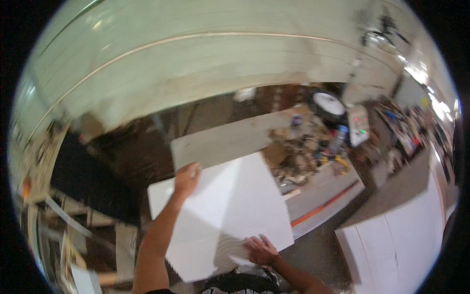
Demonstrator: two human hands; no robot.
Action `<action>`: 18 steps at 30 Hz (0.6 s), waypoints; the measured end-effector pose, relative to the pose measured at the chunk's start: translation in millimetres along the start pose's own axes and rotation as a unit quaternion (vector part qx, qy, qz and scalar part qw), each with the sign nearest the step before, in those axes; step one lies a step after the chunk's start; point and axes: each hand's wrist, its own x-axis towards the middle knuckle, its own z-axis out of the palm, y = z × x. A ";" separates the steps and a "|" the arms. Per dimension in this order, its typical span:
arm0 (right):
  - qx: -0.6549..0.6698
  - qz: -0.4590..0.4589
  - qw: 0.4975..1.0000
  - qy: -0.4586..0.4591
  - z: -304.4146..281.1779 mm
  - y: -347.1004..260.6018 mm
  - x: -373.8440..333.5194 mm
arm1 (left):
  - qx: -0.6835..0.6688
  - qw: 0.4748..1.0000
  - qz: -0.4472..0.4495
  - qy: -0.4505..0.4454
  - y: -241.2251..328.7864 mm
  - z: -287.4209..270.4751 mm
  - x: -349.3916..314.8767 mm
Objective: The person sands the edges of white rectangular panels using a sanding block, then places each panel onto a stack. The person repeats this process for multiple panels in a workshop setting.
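A large white panel [235,206] with jagged-looking side edges lies in front of me, partly over a grey workbench [210,142]. At its far left edge my left hand [187,180] is closed, its fingers curled at the rim; blur hides exactly how they meet it. My right hand [261,250] rests near the panel's close edge, fingers spread and touching the white surface. Shadows and a bright patch of light cross the panel.
The bench's right side carries cluttered scraps [298,152], a clear bottle [339,139] and a black-and-white wheel-like object [329,106]. White panels [396,245] stand stacked at the lower right. A black sheet [93,176] and wooden framing [125,245] are at left.
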 end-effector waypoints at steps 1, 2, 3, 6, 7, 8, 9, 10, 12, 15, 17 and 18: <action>-0.013 0.003 0.998 -0.058 3.0 -0.7 4.2 | 0.010 0.992 -0.030 -0.121 -19.5 5.5 33.3; -0.015 0.037 0.996 -0.074 3.0 0.6 4.6 | -0.026 0.972 -0.081 -0.219 -30.8 10.3 64.0; 0.016 0.034 0.999 -0.018 2.5 2.2 4.1 | -0.090 0.913 -0.272 -0.290 -38.8 13.8 82.1; 0.096 0.006 0.977 0.193 -6.4 5.7 3.1 | 0.004 0.906 -0.253 -0.340 -28.6 14.4 111.5; 0.051 0.001 0.980 0.193 -10.0 6.5 2.1 | -0.072 0.855 -0.342 -0.383 -19.8 11.0 113.8; 0.015 -0.008 0.977 0.212 -14.0 7.0 0.8 | -0.073 0.855 -0.346 -0.380 -9.3 6.1 110.9; -0.018 -0.018 0.973 0.229 -17.2 7.9 -0.4 | -0.102 0.835 -0.381 -0.383 4.6 7.8 110.1; -0.004 -0.016 0.970 0.244 -19.4 7.7 -1.1 | -0.111 0.831 -0.384 -0.386 16.7 8.0 104.8; 0.025 -0.017 0.961 0.274 -21.7 7.4 -2.4 | -0.116 0.835 -0.369 -0.392 39.7 14.3 94.8; 0.020 0.001 0.960 0.278 -20.0 6.1 -6.0 | -0.125 0.837 -0.348 -0.403 70.2 28.1 74.2; 0.042 0.016 0.949 0.312 -16.2 3.7 -9.6 | -0.132 0.834 -0.342 -0.413 81.9 37.5 58.5; 0.075 0.045 0.958 0.274 -13.5 2.5 -12.6 | -0.134 0.832 -0.340 -0.418 84.2 41.8 49.6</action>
